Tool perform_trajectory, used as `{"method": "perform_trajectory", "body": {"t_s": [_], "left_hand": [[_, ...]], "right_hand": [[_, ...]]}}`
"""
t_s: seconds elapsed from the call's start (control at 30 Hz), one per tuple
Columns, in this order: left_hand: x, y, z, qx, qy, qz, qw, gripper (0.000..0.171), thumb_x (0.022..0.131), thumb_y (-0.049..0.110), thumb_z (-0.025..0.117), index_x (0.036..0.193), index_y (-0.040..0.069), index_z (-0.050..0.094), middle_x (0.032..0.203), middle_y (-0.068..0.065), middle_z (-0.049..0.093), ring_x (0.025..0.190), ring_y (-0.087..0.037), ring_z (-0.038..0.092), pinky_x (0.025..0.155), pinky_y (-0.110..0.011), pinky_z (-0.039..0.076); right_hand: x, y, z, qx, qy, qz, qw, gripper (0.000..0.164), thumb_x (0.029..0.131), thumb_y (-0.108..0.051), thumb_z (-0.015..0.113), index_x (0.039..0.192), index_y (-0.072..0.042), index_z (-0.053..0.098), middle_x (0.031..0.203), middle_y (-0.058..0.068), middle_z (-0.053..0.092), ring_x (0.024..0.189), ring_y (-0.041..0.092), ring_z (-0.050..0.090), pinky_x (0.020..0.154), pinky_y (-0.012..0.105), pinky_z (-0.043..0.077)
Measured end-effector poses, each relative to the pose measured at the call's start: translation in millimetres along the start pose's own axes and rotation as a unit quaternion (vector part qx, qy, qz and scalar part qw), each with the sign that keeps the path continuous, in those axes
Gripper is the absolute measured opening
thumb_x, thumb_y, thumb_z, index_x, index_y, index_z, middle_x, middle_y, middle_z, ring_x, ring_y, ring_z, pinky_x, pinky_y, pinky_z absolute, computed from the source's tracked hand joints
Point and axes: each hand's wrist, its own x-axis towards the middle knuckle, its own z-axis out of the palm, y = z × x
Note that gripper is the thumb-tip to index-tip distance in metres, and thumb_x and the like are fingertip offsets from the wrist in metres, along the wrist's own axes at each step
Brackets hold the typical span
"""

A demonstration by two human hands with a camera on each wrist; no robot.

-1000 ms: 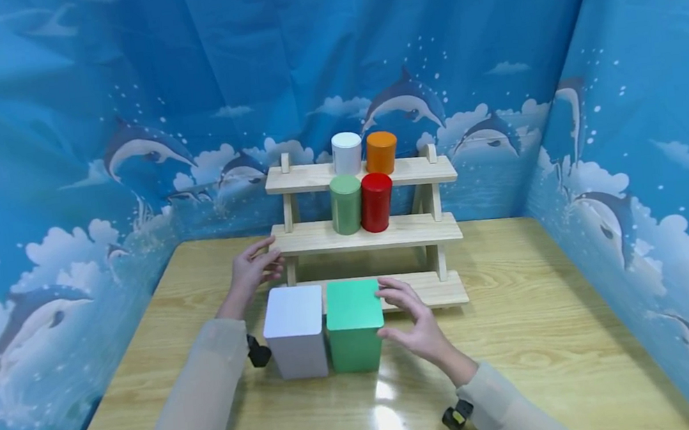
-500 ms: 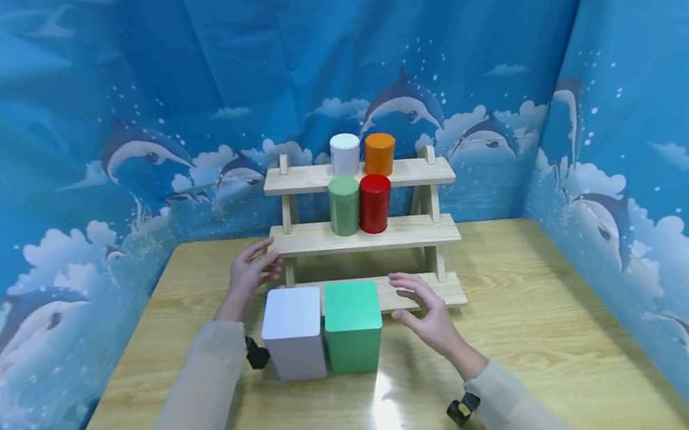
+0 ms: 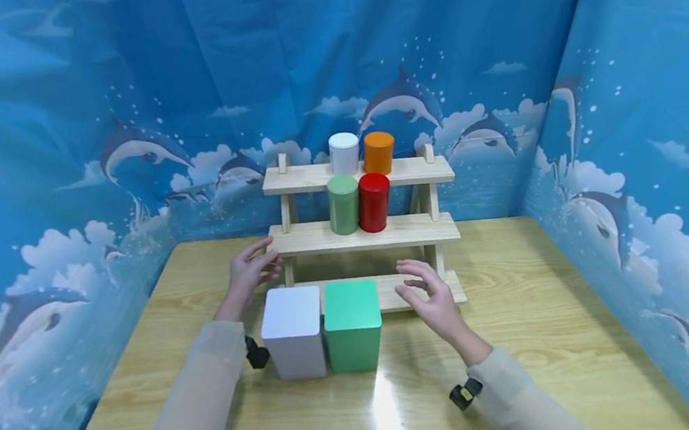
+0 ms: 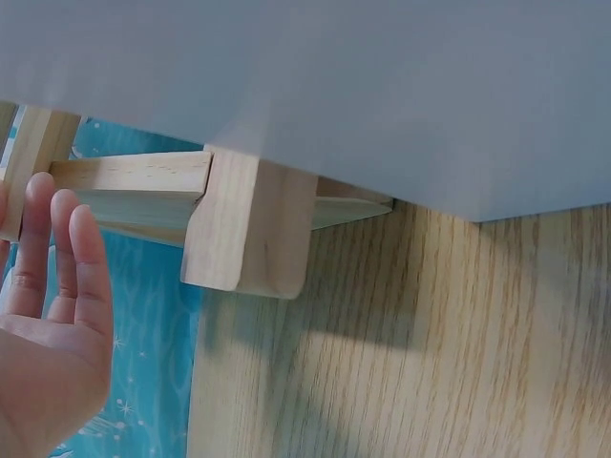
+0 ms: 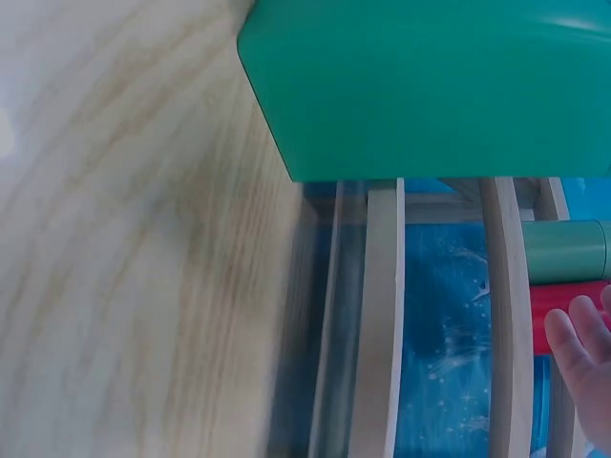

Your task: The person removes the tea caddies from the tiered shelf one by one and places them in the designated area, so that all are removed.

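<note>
In the head view my left hand (image 3: pixel 246 276) is at the left end of the middle board of a wooden three-tier stand (image 3: pixel 403 230). Its fingertips appear to touch the board's end; the left wrist view shows those fingers (image 4: pixel 91 262) nearly straight. My right hand (image 3: pixel 435 300), fingers loosely bent and holding nothing, hovers in front of the stand's bottom board. Just left of it stands a green box (image 3: pixel 353 326), with a white box (image 3: pixel 294 332) beside that. A green canister (image 3: pixel 344 204) and a red canister (image 3: pixel 374 202) stand upright side by side on the middle board.
On the top board are a white canister (image 3: pixel 344 153) and an orange canister (image 3: pixel 379 153). Both boxes stand on the wooden table (image 3: pixel 534 335) and hide part of the bottom board. A blue dolphin-print curtain (image 3: pixel 277 54) encloses the back and sides.
My right hand has left the green box's right side and moved right and slightly away from me. The left hand, boxes and canisters stay where they were.
</note>
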Motion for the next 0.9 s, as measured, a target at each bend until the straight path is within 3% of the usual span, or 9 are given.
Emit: {"method": "perform_trajectory", "body": {"t_s": [0.13,0.27,0.43,0.6,0.73,0.9], "left_hand": [[-2.0,2.5,1.8,-0.007,0.007,-0.006,0.9999,0.047,0.085,0.024,0.069,0.129,0.014,0.056,0.082,-0.005,0.07,0.069,-0.015,0.066,0.074,-0.044,0.055],[-1.1,1.9,1.2,-0.01,0.004,-0.006,0.9999,0.048,0.085,0.024,0.07,0.129,0.015,0.056,0.083,-0.006,0.07,0.068,-0.015,0.066,0.071,-0.04,0.056],[-1.8,3.2,1.0,-0.008,0.002,-0.007,0.9999,0.048,0.085,0.025,0.069,0.13,0.014,0.055,0.083,-0.005,0.07,0.068,-0.015,0.066,0.07,-0.039,0.056],[-0.5,4.9,1.1,-0.011,-0.001,-0.013,0.9999,0.051,0.085,0.026,0.07,0.131,0.014,0.054,0.082,-0.004,0.07,0.071,-0.019,0.065,0.082,-0.051,0.051],[0.4,5.7,1.0,-0.012,-0.003,-0.016,0.9998,0.052,0.085,0.026,0.07,0.132,0.013,0.053,0.081,-0.003,0.07,0.071,-0.019,0.065,0.088,-0.056,0.045],[-1.8,5.7,0.9,-0.01,-0.001,-0.019,0.9998,0.051,0.085,0.026,0.069,0.131,0.014,0.054,0.08,-0.002,0.07,0.075,-0.023,0.066,0.088,-0.056,0.045]], "right_hand": [[4,3,-1,0.0,0.004,-0.006,1.0,0.029,0.081,0.015,0.061,0.109,0.014,0.055,0.117,0.031,0.051,0.107,0.043,0.05,0.081,0.059,0.047],[9,4,-2,-0.007,0.007,-0.007,1.0,0.028,0.081,0.014,0.061,0.109,0.013,0.056,0.117,0.028,0.052,0.105,0.044,0.051,0.08,0.058,0.047],[17,6,-4,-0.02,0.014,-0.014,1.0,0.029,0.081,0.014,0.062,0.109,0.014,0.056,0.116,0.029,0.053,0.105,0.027,0.055,0.08,0.05,0.051],[27,3,-7,-0.03,0.017,-0.011,0.999,0.03,0.082,0.012,0.062,0.111,0.013,0.056,0.117,0.03,0.053,0.099,0.017,0.059,0.081,0.034,0.054],[36,1,-8,-0.028,0.01,0.004,1.0,0.03,0.084,0.009,0.062,0.113,0.014,0.054,0.12,0.028,0.052,0.098,0.032,0.059,0.082,0.026,0.052],[45,0,-7,-0.024,0.009,0.019,0.999,0.032,0.086,0.006,0.061,0.117,0.011,0.053,0.122,0.025,0.052,0.109,0.042,0.051,0.087,0.027,0.05]]}}
